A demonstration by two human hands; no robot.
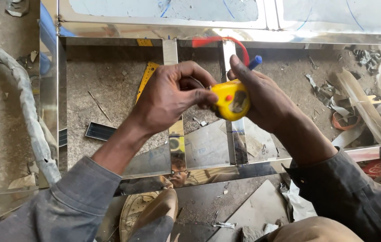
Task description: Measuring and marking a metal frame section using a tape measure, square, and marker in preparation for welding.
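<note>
Both my hands meet over a shiny steel frame (60, 103) lying on the concrete floor. My right hand (262, 96) grips a yellow tape measure (231, 100) and also holds a blue-capped marker (255, 61) between its fingers. A red strap (226, 42) loops up from the tape measure. My left hand (172, 96) pinches the tape measure's left edge with thumb and fingers. A yellow steel ruler (146, 79) lies on the floor inside the frame, partly hidden behind my left hand.
Polished steel bars (169, 51) cross the frame. A grey hose (24, 103) curves along the left. Metal scraps and offcuts (352, 98) pile up at right. A small dark tube piece (100, 131) lies on the floor. My shoe (154, 210) is at the bottom.
</note>
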